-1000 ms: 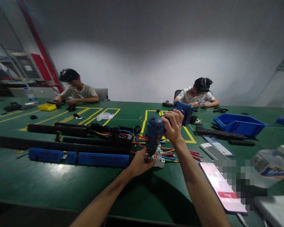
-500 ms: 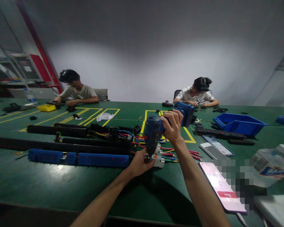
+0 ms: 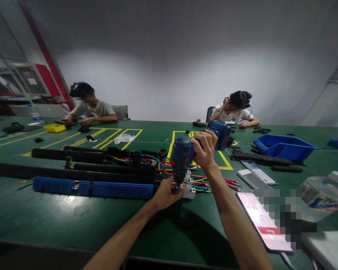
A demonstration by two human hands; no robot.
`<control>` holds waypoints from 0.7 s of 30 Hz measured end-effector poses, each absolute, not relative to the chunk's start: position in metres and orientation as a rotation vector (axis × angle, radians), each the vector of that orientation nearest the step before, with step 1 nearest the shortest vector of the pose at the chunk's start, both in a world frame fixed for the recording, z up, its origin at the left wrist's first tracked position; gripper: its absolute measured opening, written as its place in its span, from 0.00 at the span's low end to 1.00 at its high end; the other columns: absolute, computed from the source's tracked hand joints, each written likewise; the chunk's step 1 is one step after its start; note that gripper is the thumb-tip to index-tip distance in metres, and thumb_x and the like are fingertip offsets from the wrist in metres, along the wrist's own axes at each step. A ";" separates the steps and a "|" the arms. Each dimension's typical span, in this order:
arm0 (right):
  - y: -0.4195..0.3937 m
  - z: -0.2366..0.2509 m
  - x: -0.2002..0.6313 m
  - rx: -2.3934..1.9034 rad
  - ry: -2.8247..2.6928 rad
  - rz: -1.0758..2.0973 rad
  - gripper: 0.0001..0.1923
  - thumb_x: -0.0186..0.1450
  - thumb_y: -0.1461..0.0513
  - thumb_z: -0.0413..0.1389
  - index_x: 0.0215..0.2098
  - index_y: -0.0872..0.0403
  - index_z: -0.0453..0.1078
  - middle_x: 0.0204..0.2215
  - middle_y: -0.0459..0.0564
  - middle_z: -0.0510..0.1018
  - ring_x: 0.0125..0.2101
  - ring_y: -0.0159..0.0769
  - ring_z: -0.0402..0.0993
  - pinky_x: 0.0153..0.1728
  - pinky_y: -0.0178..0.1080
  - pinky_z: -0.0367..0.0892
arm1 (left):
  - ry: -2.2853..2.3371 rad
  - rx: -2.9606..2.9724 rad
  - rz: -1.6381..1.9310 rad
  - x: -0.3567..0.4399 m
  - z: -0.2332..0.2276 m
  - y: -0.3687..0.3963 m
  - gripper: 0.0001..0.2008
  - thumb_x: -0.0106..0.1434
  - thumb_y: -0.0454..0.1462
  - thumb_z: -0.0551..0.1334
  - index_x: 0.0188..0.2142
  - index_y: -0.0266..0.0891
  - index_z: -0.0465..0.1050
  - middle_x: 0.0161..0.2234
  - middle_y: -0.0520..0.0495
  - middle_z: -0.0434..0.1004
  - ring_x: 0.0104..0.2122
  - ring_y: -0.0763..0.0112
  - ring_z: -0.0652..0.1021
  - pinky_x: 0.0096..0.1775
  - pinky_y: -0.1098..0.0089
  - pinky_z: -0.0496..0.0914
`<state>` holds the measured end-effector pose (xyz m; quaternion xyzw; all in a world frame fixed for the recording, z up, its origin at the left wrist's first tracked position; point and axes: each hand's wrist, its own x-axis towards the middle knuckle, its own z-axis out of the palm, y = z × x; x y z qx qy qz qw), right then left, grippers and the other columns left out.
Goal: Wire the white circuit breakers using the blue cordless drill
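Observation:
My right hand [image 3: 206, 149] grips the handle of a blue cordless screwdriver [image 3: 183, 154], its nose pointing down onto a white circuit breaker [image 3: 189, 190] on the green table [image 3: 73, 221]. My left hand [image 3: 166, 193] holds the breaker by its near left side, right under the tool's tip. Red, blue and yellow wires [image 3: 202, 183] run out of the breaker to the right and back. To its left lie a long black power strip [image 3: 73, 174] and a blue socket strip [image 3: 121, 189].
A phone with a lit screen [image 3: 263, 222] lies at my right forearm, two more phones [image 3: 256, 174] behind it. A plastic bottle [image 3: 321, 197] lies at the right, a blue bin [image 3: 284, 147] further back. Two people sit working at the table's far side.
My hands and the screwdriver have stayed almost still on the breaker. The person at the far right has raised a hand to the head.

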<state>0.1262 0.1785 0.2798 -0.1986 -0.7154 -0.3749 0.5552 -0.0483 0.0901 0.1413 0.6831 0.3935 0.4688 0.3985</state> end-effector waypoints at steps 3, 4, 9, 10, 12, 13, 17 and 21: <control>0.179 0.279 0.126 -0.483 -1.701 -0.870 0.11 0.64 0.65 0.56 0.45 0.48 0.69 0.39 0.49 0.75 0.46 0.41 0.70 0.57 0.53 0.60 | 0.990 1.721 1.182 -0.048 0.143 0.089 0.23 0.59 0.39 0.69 0.53 0.37 0.74 0.49 0.41 0.80 0.41 0.59 0.82 0.43 0.65 0.78; 0.179 0.278 0.127 -0.488 -1.703 -0.866 0.11 0.64 0.65 0.56 0.45 0.48 0.69 0.40 0.49 0.75 0.46 0.41 0.70 0.57 0.53 0.60 | 0.983 1.715 1.179 -0.048 0.143 0.089 0.23 0.59 0.39 0.69 0.53 0.37 0.74 0.49 0.41 0.80 0.41 0.60 0.82 0.42 0.66 0.78; 0.179 0.278 0.127 -0.490 -1.693 -0.870 0.11 0.64 0.64 0.56 0.45 0.48 0.68 0.40 0.49 0.75 0.47 0.41 0.70 0.57 0.54 0.60 | 0.971 1.692 1.163 -0.048 0.146 0.088 0.22 0.59 0.39 0.68 0.53 0.36 0.73 0.49 0.40 0.80 0.41 0.59 0.82 0.40 0.67 0.78; 0.179 0.278 0.127 -0.483 -1.691 -0.873 0.11 0.65 0.64 0.55 0.45 0.48 0.69 0.40 0.50 0.75 0.47 0.41 0.70 0.57 0.54 0.60 | 0.975 1.690 1.161 -0.047 0.146 0.088 0.22 0.60 0.39 0.68 0.53 0.36 0.73 0.49 0.40 0.80 0.41 0.59 0.83 0.39 0.67 0.78; 0.179 0.279 0.127 -0.475 -1.691 -0.872 0.10 0.65 0.64 0.55 0.45 0.49 0.69 0.40 0.50 0.75 0.47 0.41 0.69 0.57 0.54 0.60 | 0.981 1.699 1.161 -0.048 0.145 0.088 0.22 0.60 0.38 0.68 0.54 0.37 0.73 0.48 0.40 0.81 0.41 0.59 0.83 0.39 0.67 0.78; 0.179 0.279 0.127 -0.475 -1.692 -0.868 0.10 0.65 0.64 0.55 0.45 0.49 0.69 0.40 0.50 0.75 0.47 0.41 0.69 0.57 0.54 0.60 | 0.982 1.713 1.164 -0.048 0.145 0.089 0.22 0.60 0.38 0.68 0.54 0.37 0.73 0.48 0.41 0.81 0.41 0.59 0.82 0.40 0.67 0.78; 0.179 0.278 0.127 -0.492 -1.706 -0.848 0.11 0.65 0.65 0.55 0.45 0.48 0.70 0.40 0.50 0.75 0.48 0.41 0.69 0.57 0.54 0.60 | 0.996 1.766 1.171 -0.049 0.144 0.089 0.20 0.60 0.39 0.67 0.52 0.37 0.75 0.48 0.41 0.81 0.41 0.60 0.82 0.40 0.68 0.77; 0.180 0.277 0.128 -0.502 -1.705 -0.847 0.11 0.65 0.65 0.55 0.45 0.48 0.70 0.40 0.49 0.76 0.47 0.41 0.69 0.57 0.54 0.59 | 1.006 1.782 1.175 -0.050 0.143 0.090 0.15 0.60 0.39 0.67 0.46 0.36 0.77 0.43 0.43 0.82 0.35 0.64 0.81 0.38 0.69 0.76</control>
